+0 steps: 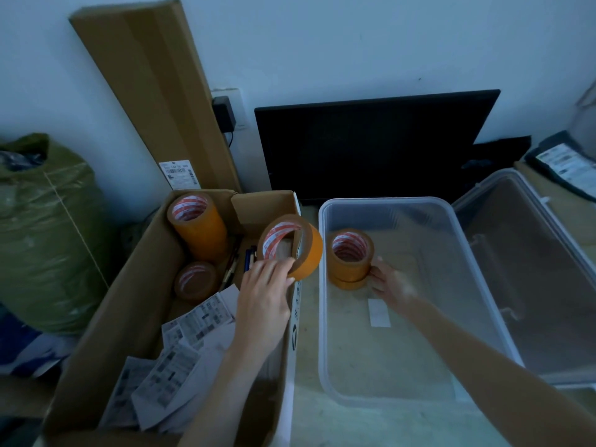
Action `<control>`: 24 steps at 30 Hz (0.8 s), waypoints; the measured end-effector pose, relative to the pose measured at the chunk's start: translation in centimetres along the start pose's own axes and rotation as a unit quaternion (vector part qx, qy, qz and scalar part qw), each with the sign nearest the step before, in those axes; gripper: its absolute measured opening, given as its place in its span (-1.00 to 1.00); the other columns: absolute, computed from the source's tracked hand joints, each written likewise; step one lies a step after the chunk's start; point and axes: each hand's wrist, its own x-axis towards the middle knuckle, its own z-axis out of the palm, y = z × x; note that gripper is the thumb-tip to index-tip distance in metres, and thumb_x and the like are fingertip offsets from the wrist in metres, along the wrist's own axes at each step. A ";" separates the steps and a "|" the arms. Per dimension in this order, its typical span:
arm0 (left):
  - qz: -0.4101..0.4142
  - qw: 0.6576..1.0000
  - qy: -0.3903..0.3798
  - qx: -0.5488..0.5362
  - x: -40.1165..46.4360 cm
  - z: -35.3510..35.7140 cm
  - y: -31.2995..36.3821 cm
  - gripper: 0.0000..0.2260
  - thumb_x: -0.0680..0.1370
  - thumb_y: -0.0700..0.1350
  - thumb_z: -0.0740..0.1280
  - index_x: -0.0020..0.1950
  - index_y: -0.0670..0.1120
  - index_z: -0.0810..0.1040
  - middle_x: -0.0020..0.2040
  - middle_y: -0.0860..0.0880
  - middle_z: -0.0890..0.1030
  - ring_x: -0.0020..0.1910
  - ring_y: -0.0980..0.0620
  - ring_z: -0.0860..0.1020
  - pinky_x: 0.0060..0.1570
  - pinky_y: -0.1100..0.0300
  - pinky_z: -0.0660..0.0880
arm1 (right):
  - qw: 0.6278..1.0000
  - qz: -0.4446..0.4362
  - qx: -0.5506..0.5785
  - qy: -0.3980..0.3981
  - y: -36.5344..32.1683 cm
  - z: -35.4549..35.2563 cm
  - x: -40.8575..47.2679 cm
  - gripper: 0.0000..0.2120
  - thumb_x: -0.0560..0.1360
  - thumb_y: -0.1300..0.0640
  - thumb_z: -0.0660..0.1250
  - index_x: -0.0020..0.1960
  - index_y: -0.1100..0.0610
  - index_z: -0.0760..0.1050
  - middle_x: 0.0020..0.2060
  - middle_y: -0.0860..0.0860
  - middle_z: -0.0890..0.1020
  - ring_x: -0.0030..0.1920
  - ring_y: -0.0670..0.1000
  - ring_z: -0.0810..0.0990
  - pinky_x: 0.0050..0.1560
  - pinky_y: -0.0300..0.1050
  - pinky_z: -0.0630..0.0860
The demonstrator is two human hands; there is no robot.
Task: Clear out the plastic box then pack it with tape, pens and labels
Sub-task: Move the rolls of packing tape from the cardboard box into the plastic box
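Observation:
A clear plastic box [325,317] lies open on the table. In its far left corner stands a short stack of orange tape rolls [350,258], and my right hand [388,280] rests against the stack's right side. My left hand [264,295] grips another orange tape roll [290,246], tilted on edge above the cardboard box's right wall. The cardboard box [129,291] at left contains a tall stack of tape [196,225], a single roll [195,280], several pens [240,259] and loose printed labels [180,343].
The plastic box's clear lid [532,269] lies to its right. A black monitor [371,140] leans on the wall behind. A long cardboard carton [154,85] stands at back left, a green sack [45,237] at far left, and a label tray [567,166] at right.

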 end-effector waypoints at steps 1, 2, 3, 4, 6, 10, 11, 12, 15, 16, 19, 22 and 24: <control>-0.002 1.000 0.003 0.003 0.0 0.1 0.0 -0.73 0.42 -0.32 0.37 0.12 -0.22 0.56 -0.04 -0.14 0.63 0.00 -0.16 0.59 -0.01 -0.05 0.54 | 1.000 0.006 0.007 -0.007 0.1 -0.1 0.0 -0.53 0.66 -0.02 0.01 0.48 0.20 0.24 0.42 0.10 0.38 0.24 0.02 0.46 0.24 -0.07 0.27; -0.005 1.000 0.006 0.005 0.0 0.1 0.0 -0.70 0.39 -0.36 0.42 0.11 -0.23 0.56 -0.04 -0.14 0.63 0.00 -0.15 0.59 -0.01 -0.04 0.53 | 1.000 0.010 0.010 -0.014 0.3 -0.1 -0.1 -0.50 0.66 -0.03 -0.01 0.49 0.22 0.20 0.45 0.10 0.34 0.27 0.02 0.44 0.26 -0.05 0.27; -0.007 1.000 0.009 0.007 0.0 0.1 0.1 -0.67 0.37 -0.38 0.46 0.11 -0.23 0.57 -0.04 -0.14 0.63 0.01 -0.13 0.57 0.00 -0.02 0.53 | 1.000 0.014 0.009 -0.023 0.6 -0.1 -0.1 -0.49 0.66 -0.04 -0.03 0.50 0.23 0.17 0.47 0.10 0.31 0.32 0.03 0.39 0.29 -0.02 0.25; -0.008 1.000 0.011 0.006 0.0 0.2 0.2 -0.65 0.35 -0.39 0.47 0.10 -0.22 0.57 -0.04 -0.13 0.63 0.03 -0.09 0.54 0.00 0.00 0.52 | 0.999 0.020 0.009 -0.034 0.8 0.1 -0.2 -0.48 0.66 -0.04 -0.05 0.51 0.23 0.14 0.49 0.10 0.27 0.38 0.03 0.34 0.34 -0.01 0.22; -0.003 1.000 0.011 0.004 0.0 0.3 0.3 -0.63 0.34 -0.40 0.48 0.11 -0.20 0.56 -0.04 -0.12 0.63 0.05 -0.02 0.45 0.00 0.02 0.51 | 0.998 0.028 0.010 -0.053 1.2 0.6 -0.4 -0.48 0.67 -0.04 -0.07 0.52 0.24 0.07 0.51 0.11 0.22 0.49 0.06 0.21 0.43 0.02 0.12; 0.001 1.000 -0.003 0.000 -0.1 0.5 0.1 -0.64 0.37 -0.39 0.46 0.13 -0.19 0.55 -0.04 -0.10 0.61 0.05 0.01 0.43 -0.01 0.04 0.50 | 0.998 0.026 -0.006 -0.059 1.5 0.8 0.3 -0.52 0.65 -0.03 0.00 0.50 0.15 0.17 0.46 0.15 0.32 0.42 0.10 0.32 0.34 0.02 0.22; -0.002 1.000 -0.004 -0.001 -0.3 0.5 0.0 -0.67 0.40 -0.37 0.43 0.14 -0.19 0.55 -0.03 -0.10 0.61 0.05 0.00 0.43 0.00 0.04 0.50 | 0.998 0.025 -0.017 -0.047 1.6 0.7 0.6 -0.55 0.65 -0.02 0.02 0.48 0.15 0.23 0.42 0.16 0.38 0.38 0.12 0.37 0.31 0.02 0.25; -0.003 1.000 -0.003 0.001 -0.4 0.5 -0.2 -0.72 0.45 -0.33 0.38 0.14 -0.18 0.54 -0.03 -0.10 0.61 0.06 0.00 0.44 0.02 0.03 0.50 | 0.999 0.027 -0.031 -0.031 1.8 0.6 0.7 -0.57 0.64 0.01 0.05 0.45 0.16 0.27 0.38 0.18 0.42 0.35 0.15 0.40 0.31 0.02 0.27; -0.011 1.000 0.001 0.003 -0.9 0.3 -0.5 -0.76 0.52 -0.19 0.17 0.14 -0.18 0.52 -0.04 -0.10 0.62 0.05 0.02 0.42 0.02 0.08 0.47 | 0.997 0.018 -0.069 0.039 2.2 -0.3 0.9 -0.63 0.62 0.10 0.15 0.37 0.22 0.37 0.13 0.19 0.54 0.15 0.14 0.51 0.16 -0.04 0.36; -0.016 1.000 0.002 0.000 -1.0 0.3 -0.4 -0.75 0.52 -0.20 0.17 0.13 -0.19 0.53 -0.04 -0.12 0.62 0.05 0.02 0.41 0.01 0.06 0.47 | 0.996 0.016 -0.073 0.055 2.2 -0.7 0.8 -0.64 0.61 0.11 0.17 0.36 0.23 0.40 0.09 0.16 0.55 0.09 0.10 0.51 0.07 -0.08 0.37; -0.020 1.000 0.001 0.008 -1.1 0.3 -0.3 -0.75 0.52 -0.19 0.17 0.12 -0.19 0.54 -0.04 -0.12 0.63 0.06 0.02 0.41 0.04 0.04 0.46 | 0.993 0.016 -0.070 0.090 2.3 -1.7 1.2 -0.66 0.59 0.17 0.18 0.30 0.31 0.44 0.06 0.19 0.57 -0.05 0.04 0.49 -0.15 -0.15 0.39; -0.011 1.000 -0.002 0.007 -1.0 0.4 -0.3 -0.79 0.53 -0.24 0.25 0.13 -0.20 0.55 -0.02 -0.12 0.63 0.08 0.01 0.41 0.11 0.13 0.39 | 0.992 0.013 -0.051 0.113 2.8 -1.9 0.8 -0.69 0.57 0.19 0.18 0.19 0.38 0.47 -0.11 0.12 0.50 -0.23 -0.01 0.43 -0.25 -0.18 0.34; -0.013 1.000 -0.005 -0.006 -0.8 0.3 -0.1 -0.74 0.46 -0.36 0.35 0.14 -0.22 0.55 -0.01 -0.14 0.63 0.08 -0.01 0.40 0.09 0.10 0.41 | 0.992 0.012 -0.027 0.126 3.4 -1.8 0.4 -0.75 0.55 0.14 0.21 0.17 0.21 0.49 -0.01 0.11 0.50 -0.11 0.01 0.46 -0.22 -0.21 0.34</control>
